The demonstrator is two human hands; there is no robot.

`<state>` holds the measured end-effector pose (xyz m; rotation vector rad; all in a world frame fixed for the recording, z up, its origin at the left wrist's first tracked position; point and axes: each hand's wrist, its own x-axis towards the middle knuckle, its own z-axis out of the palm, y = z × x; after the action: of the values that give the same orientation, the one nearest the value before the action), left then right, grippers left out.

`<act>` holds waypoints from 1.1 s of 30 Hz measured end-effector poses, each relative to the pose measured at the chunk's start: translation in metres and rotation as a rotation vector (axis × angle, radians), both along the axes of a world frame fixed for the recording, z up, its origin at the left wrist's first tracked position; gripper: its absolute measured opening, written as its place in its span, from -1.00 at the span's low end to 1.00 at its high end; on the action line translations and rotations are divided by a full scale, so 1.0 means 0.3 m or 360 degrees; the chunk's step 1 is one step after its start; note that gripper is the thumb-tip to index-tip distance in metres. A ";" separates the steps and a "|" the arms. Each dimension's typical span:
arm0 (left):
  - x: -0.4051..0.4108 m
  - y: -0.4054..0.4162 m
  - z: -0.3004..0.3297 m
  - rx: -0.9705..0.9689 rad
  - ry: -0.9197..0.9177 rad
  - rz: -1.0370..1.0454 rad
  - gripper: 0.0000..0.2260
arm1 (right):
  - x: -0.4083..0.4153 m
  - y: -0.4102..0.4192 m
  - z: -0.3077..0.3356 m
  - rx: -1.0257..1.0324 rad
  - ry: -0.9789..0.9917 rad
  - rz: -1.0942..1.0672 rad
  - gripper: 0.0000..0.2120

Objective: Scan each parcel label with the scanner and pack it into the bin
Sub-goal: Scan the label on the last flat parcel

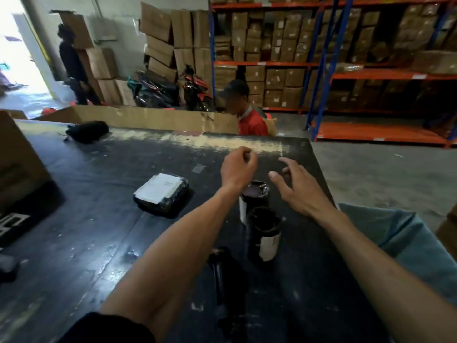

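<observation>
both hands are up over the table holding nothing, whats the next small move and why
Probably lower the right hand onto the upright black parcel just below it. Both hands are empty, the left hand curled, and that parcel is the nearest one. The scanner lies close by for reading its label afterwards.

Nothing here reads clearly to me. The white label on the flat black parcel [162,194] carries lines of print — too blurred to make out. The labels on the two black cylinder parcels [263,232] are turned away or smeared. On the dark box [17,219] at my left there are large white block letters, cut off at the edge — I cannot tell what they spell. The stickers on the shelf cartons [274,78] are too small.
</observation>
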<state>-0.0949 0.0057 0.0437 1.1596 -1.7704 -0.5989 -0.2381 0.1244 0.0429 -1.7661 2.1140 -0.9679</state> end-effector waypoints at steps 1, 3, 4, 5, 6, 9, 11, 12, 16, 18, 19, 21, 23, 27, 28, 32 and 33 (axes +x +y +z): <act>0.078 -0.044 -0.005 0.0020 -0.0067 0.0075 -0.76 | 0.067 -0.021 0.007 0.0006 0.0020 0.0056 -0.28; 0.234 -0.125 -0.035 0.0103 -0.0275 0.0195 -0.73 | 0.196 -0.058 0.009 0.0064 0.0080 0.0172 -0.33; 0.308 -0.161 -0.059 0.0157 -0.0405 0.0235 -0.71 | 0.257 -0.074 0.001 0.0111 0.0133 0.0227 -0.34; 0.378 -0.194 -0.089 0.0217 -0.0531 0.0268 -0.68 | 0.313 -0.087 -0.011 0.0160 0.0197 0.0281 -0.34; 0.442 -0.223 -0.127 0.0284 -0.0642 0.0305 -0.65 | 0.367 -0.099 -0.030 0.0212 0.0264 0.0334 -0.34; 0.590 -0.286 -0.252 0.0461 -0.0957 0.0410 -0.55 | 0.497 -0.114 -0.114 0.0480 0.0446 0.0439 -0.28; 0.651 -0.314 -0.327 0.0512 -0.1161 0.0428 -0.44 | 0.550 -0.109 -0.183 0.0717 0.0541 0.0438 -0.22; 0.671 -0.328 -0.360 0.0521 -0.1246 0.0418 -0.39 | 0.566 -0.103 -0.214 0.0819 0.0559 0.0411 -0.19; 0.715 -0.359 -0.488 0.0526 -0.1432 0.0302 -0.34 | 0.590 -0.066 -0.310 0.1113 0.0500 0.0267 -0.12; 0.720 -0.361 -0.523 0.0412 -0.1492 0.0339 -0.39 | 0.592 -0.053 -0.336 0.1174 0.0436 0.0150 -0.11; 0.718 -0.359 -0.526 0.0354 -0.1529 0.0365 -0.40 | 0.594 -0.048 -0.343 0.1178 0.0394 0.0075 -0.11; 0.706 -0.342 -0.513 0.0316 -0.1606 0.0386 -0.42 | 0.601 -0.041 -0.348 0.1152 0.0320 -0.0052 -0.12; 0.683 -0.306 -0.491 0.0347 -0.1665 0.0409 -0.43 | 0.607 -0.033 -0.349 0.1129 0.0248 -0.0111 -0.14; 0.618 -0.148 -0.461 0.0354 -0.1765 0.0467 -0.50 | 0.601 -0.004 -0.351 0.1183 0.0087 -0.0148 -0.06; 0.604 -0.096 -0.457 0.0314 -0.1789 0.0478 -0.55 | 0.596 0.005 -0.351 0.1178 0.0056 -0.0152 -0.05; 0.569 0.080 -0.450 0.0043 -0.1880 0.0414 -0.62 | 0.586 0.043 -0.348 0.1145 -0.0103 -0.0182 0.00; 0.567 0.108 -0.449 0.0013 -0.1853 0.0389 -0.58 | 0.586 0.050 -0.347 0.1136 -0.0118 -0.0184 0.00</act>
<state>0.0752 0.0381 -0.0909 1.8949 -2.4621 0.3320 -0.0623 0.1395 -0.0610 -1.2362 2.1482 -0.2228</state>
